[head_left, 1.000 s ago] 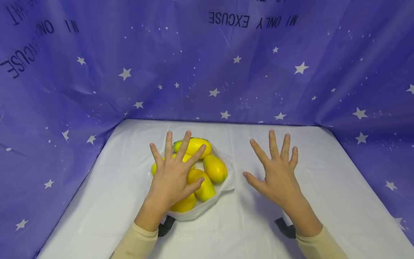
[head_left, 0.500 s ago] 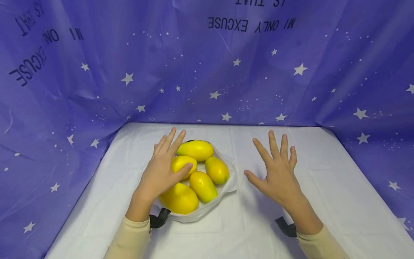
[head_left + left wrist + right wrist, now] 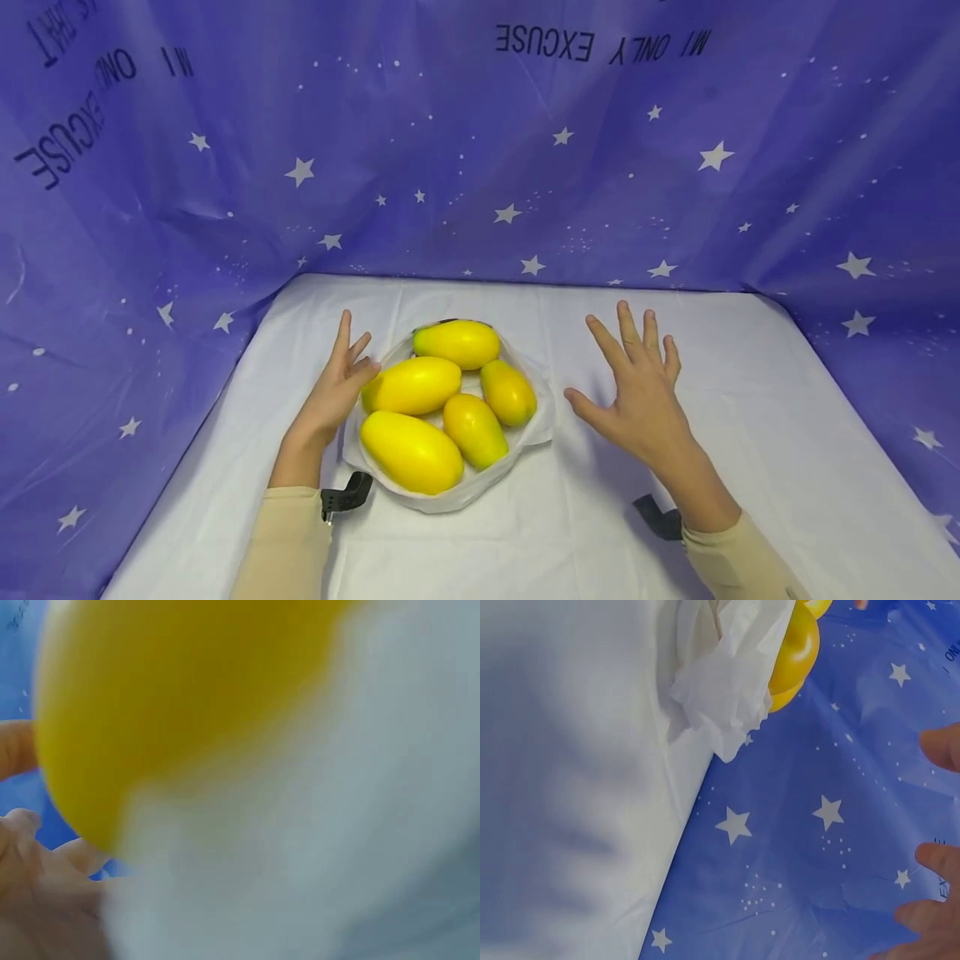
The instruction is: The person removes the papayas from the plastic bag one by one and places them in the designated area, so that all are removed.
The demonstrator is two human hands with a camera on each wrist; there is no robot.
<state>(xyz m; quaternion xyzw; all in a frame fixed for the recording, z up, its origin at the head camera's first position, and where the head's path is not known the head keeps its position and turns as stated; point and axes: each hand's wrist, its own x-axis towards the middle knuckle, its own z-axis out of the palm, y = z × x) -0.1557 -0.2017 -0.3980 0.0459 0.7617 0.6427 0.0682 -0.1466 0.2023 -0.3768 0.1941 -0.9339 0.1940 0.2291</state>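
Note:
Several yellow mangoes (image 3: 412, 452), some with greenish tips, lie in a white plastic bag (image 3: 438, 502) whose mouth is spread open on the table. Just left of the bag is my left hand (image 3: 333, 400), turned on edge with fingers extended; its thumb is close to the left mango (image 3: 417, 386), and whether they touch cannot be told. In the left wrist view, a blurred mango (image 3: 187, 682) and the bag (image 3: 247, 862) cover part of that hand (image 3: 45, 900). My right hand (image 3: 641, 396) is spread to the bag's right, apart from it and holding nothing.
A white cloth (image 3: 442, 558) covers the table. Purple-blue sheeting (image 3: 465, 150) with stars and lettering stands behind it and along both sides. Black wrist mounts (image 3: 347, 492) show at both wrists.
My left hand has moved left from above the mangoes to beside the bag, turning on edge and uncovering the fruit. My right hand stays almost where it was, fingers still spread.

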